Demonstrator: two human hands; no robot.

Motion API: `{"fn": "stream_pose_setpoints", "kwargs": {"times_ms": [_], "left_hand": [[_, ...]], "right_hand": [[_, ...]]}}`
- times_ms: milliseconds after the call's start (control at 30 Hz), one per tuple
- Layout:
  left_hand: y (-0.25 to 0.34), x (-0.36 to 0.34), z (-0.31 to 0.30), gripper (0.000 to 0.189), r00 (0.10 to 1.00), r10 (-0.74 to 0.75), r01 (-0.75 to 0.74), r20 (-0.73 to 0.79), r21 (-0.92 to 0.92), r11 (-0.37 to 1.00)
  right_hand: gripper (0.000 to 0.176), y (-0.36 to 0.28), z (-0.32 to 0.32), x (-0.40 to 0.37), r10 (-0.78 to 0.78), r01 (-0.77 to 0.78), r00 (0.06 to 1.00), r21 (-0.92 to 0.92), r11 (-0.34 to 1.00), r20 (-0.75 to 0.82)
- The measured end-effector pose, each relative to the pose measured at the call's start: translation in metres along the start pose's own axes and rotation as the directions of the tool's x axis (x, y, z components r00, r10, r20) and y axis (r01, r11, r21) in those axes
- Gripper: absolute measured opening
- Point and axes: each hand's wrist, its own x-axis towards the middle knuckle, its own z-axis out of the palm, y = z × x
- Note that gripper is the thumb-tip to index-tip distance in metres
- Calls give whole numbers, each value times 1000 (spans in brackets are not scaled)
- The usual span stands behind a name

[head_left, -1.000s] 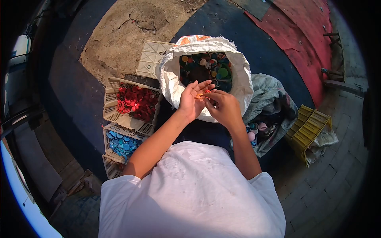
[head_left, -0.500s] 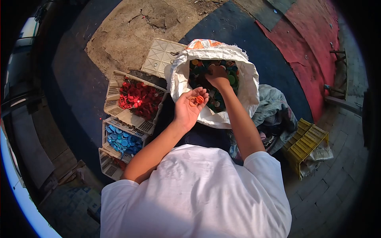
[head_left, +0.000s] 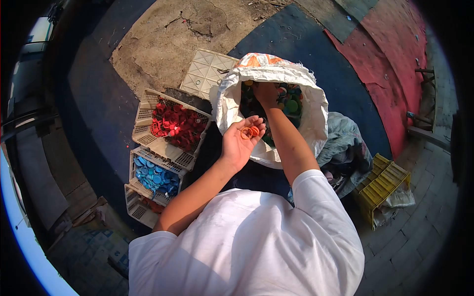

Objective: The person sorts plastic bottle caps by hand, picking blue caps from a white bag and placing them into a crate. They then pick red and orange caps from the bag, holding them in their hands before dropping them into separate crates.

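My left hand (head_left: 238, 143) is palm up and cupped at the near edge of the sack, holding a few orange bottle caps and rings (head_left: 251, 132). Deep inside the white woven sack (head_left: 314, 121), my right hand (head_left: 267, 93) is in shade among mixed bottle caps (head_left: 293, 106); its fingers are hidden. Green, yellow and dark caps show in the sack. To the left, red caps (head_left: 178, 122) fill part of a cream crate (head_left: 144, 112), and blue caps (head_left: 156, 176) lie in the crate below.
A third crate (head_left: 137, 203) with some reddish pieces stands nearest me on the left. An upturned cream crate (head_left: 207, 69) lies behind the sack. On the right are a crumpled grey-green sack (head_left: 341, 130) and a yellow crate (head_left: 381, 181).
The view has shifted a little. My right hand has moved toward the far left side inside the sack. My left hand keeps its cupped hold on the orange pieces.
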Motion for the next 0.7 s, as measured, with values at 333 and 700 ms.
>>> {"fn": "stream_pose_setpoints", "kwargs": {"times_ms": [333,700], "left_hand": [[2,6,0,38,1000,2,-2,-13,-48,999],[0,15,-4,38,1000,-1,2,16,-75,997]], "right_hand": [[50,11,8,6,-88,88,995,0,996,-42],[63,17,0,7,-172,176,984,133,975,-43]]}}
